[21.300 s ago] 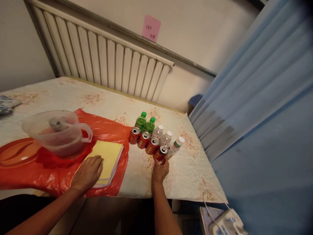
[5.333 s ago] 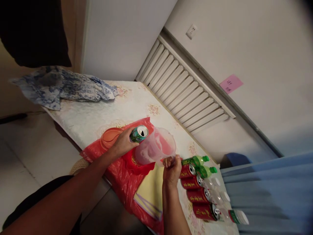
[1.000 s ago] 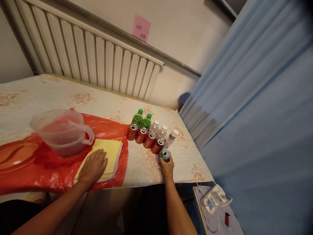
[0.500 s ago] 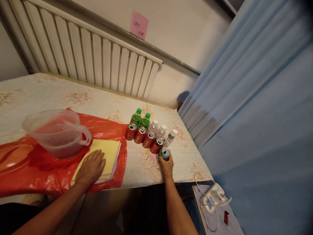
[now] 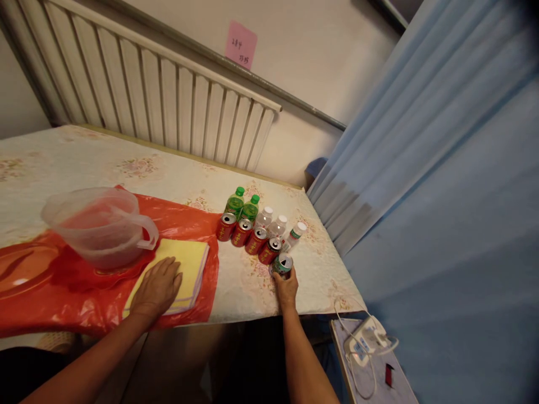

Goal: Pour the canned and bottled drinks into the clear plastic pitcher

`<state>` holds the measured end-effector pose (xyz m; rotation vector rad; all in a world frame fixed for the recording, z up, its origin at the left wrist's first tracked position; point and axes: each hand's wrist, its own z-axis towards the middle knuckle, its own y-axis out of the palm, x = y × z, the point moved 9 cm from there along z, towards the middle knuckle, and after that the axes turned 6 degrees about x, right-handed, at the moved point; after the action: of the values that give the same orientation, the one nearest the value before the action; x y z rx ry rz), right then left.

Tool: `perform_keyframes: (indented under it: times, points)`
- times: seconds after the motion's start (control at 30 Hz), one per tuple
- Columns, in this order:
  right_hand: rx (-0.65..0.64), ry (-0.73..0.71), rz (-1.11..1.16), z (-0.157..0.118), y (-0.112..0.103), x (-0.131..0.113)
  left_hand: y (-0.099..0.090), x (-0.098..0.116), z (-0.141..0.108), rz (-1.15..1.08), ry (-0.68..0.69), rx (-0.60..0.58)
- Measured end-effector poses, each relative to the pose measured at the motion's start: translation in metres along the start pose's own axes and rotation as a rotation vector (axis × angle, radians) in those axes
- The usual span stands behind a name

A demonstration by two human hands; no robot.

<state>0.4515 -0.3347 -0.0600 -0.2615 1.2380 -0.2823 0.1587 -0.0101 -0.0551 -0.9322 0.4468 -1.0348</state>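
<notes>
My left hand [image 5: 157, 285] lies flat, fingers stretched out, on a folded yellow cloth [image 5: 192, 264] with a purple-edged border. My right hand [image 5: 287, 287] is wrapped round a green drink can [image 5: 281, 264] that stands upright at the near right end of a row. Beside that can stand several red cans [image 5: 256, 241] with opened tops. Behind them are two green-capped bottles [image 5: 249, 209] and several clear white-capped bottles [image 5: 278, 226]; the cans partly hide their lower parts.
A translucent plastic jug [image 5: 96, 230] rests on a red plastic sheet [image 5: 181, 221] to the left. The table has a flowered cloth [image 5: 168, 168]. Near the right corner, a low stand holds a white power strip [image 5: 364, 342] with cables. A blue curtain [image 5: 442, 224] hangs at the right.
</notes>
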Motion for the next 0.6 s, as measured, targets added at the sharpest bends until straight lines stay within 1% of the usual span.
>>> perform_keyframes:
  times: [0.33, 0.47, 0.6]
  points:
    - [0.005, 0.021, 0.026, 0.0029, -0.0009, 0.0017, -0.0005, -0.0012, -0.0007, -0.041, -0.030, -0.010]
    - [-0.001, 0.017, 0.028, 0.0027, -0.0008, 0.0003, -0.0023, -0.0011, 0.0000, -0.066, -0.046, -0.004]
    - [0.019, 0.002, 0.015, 0.0023, -0.0030, -0.0020, -0.0031, -0.0018, 0.0001, -0.109, -0.062, 0.004]
